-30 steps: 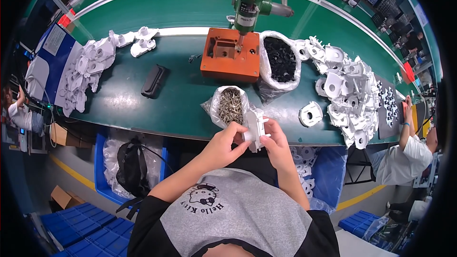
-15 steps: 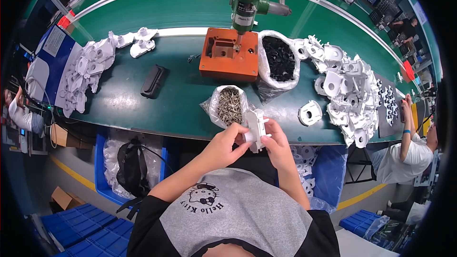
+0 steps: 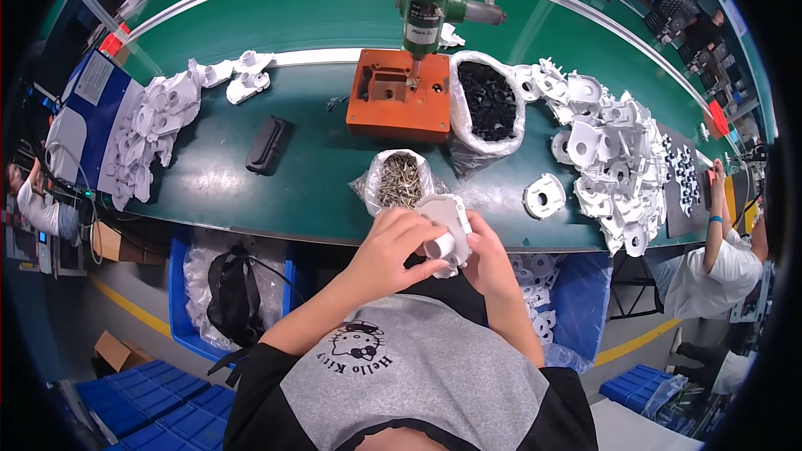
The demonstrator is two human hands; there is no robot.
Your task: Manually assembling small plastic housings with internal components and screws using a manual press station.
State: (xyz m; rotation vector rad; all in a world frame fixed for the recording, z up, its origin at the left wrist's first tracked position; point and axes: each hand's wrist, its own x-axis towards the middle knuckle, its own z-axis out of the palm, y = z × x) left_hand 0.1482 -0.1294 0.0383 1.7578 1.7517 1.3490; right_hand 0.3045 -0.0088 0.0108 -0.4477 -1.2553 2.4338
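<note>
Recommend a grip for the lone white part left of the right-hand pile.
Likely pinch the lone white part by its outer rim, coming from the left: its holed centre leaves a ring to grasp, and the white pile crowds its right.

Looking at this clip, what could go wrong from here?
The left hand and right hand hold a white part by the front edge of the table; if it slipped, it might drop off the edge. The open bag of metal pins stands close by, so a bump could spill them.
</note>
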